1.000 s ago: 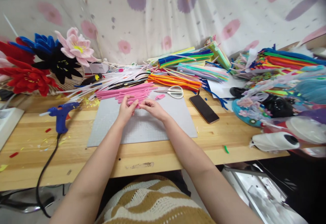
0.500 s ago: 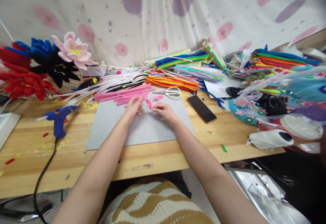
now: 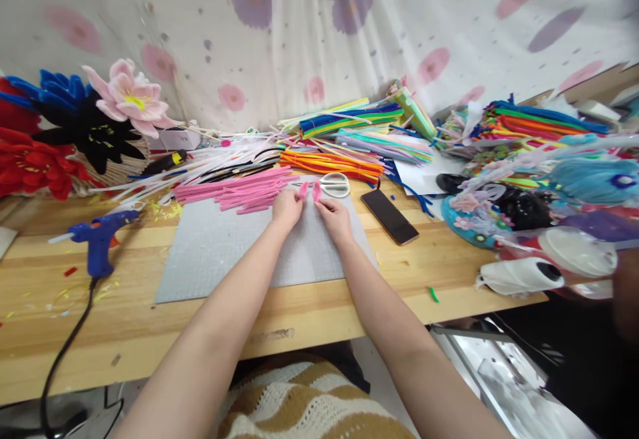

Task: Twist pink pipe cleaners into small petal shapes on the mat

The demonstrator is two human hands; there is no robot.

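Over the grey mat [image 3: 200, 246], my left hand [image 3: 288, 206] pinches one small pink loop piece [image 3: 303, 191]. Beside it, my right hand [image 3: 332, 216] grips another pink loop piece [image 3: 316, 191] between thumb and fingers. The two pieces stand upright, close together with a small gap. Right behind them lie the scissors [image 3: 335, 185] with white handles. A pile of pink pipe cleaners [image 3: 234, 189] rests at the mat's back left, near my left hand.
A blue glue gun [image 3: 101, 239] with a black cord stands at left, below fuzzy flowers [image 3: 132, 100]. A phone [image 3: 389, 216] lies right of the mat. Bundles of coloured stems [image 3: 332, 163] line the back. A white thread spool [image 3: 522, 275] is at right.
My left hand has moved right and taken hold of the pink piece that lay on the mat. My right hand still holds its piece, now more upright. The view has shifted slightly.
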